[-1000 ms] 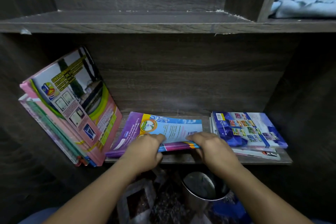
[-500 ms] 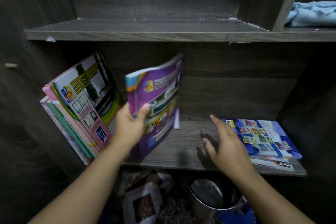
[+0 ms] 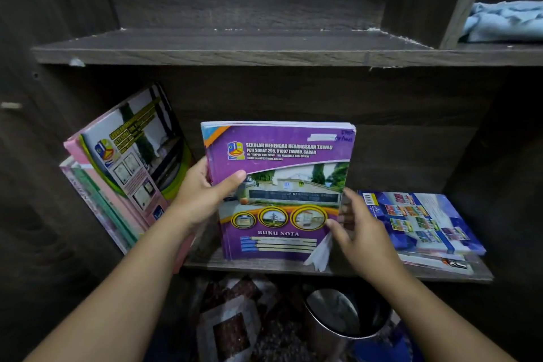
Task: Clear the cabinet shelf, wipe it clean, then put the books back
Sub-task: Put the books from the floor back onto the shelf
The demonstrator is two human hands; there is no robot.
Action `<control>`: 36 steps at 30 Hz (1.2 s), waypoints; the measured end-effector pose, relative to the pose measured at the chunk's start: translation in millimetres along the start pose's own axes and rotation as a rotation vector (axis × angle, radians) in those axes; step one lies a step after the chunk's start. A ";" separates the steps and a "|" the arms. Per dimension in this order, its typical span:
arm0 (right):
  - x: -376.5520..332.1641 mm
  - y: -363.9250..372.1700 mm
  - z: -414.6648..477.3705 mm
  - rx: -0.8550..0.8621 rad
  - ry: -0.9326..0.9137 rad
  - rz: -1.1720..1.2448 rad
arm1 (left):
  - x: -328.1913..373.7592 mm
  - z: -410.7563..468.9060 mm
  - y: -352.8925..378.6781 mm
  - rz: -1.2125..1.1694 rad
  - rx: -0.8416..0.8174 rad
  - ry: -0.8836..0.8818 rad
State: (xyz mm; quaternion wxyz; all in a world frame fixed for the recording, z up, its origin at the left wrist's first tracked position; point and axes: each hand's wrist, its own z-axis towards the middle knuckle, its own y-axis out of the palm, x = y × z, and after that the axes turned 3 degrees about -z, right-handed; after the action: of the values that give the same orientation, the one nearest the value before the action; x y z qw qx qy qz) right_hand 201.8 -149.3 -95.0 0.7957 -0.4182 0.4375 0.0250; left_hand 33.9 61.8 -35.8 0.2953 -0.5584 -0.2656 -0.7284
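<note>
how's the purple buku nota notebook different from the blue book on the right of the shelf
The purple notebook is held upright, cover facing the camera; the blue book lies flat on a small stack. The left hand grips the purple notebook; no hand holds the blue book. The purple notebook shows one big photo, the blue book many small pictures. Both are thin softcovers in the same shelf compartment.

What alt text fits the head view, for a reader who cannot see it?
A left hand grips a purple notebook upright at a dark shelf; the right hand touches its right edge. Leaning books stand left, a blue book lies flat right.
</note>
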 end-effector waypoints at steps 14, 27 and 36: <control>-13.6 32.8 14.6 -0.143 0.232 -0.056 | 73.4 -17.3 5.0 1.365 0.199 0.655; -46.5 73.3 52.8 -0.114 -0.025 0.045 | 106.6 -40.2 -62.8 1.132 0.509 0.580; -64.0 124.3 51.3 -0.116 -0.038 0.039 | 85.0 -19.9 -46.7 1.314 0.839 0.562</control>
State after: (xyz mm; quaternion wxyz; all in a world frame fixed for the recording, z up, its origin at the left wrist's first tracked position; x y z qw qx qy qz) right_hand 146.7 -12.4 -115.4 0.7777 -0.4544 0.4281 0.0734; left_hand -30.3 68.2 39.3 0.9000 -0.2404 -0.0513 -0.3600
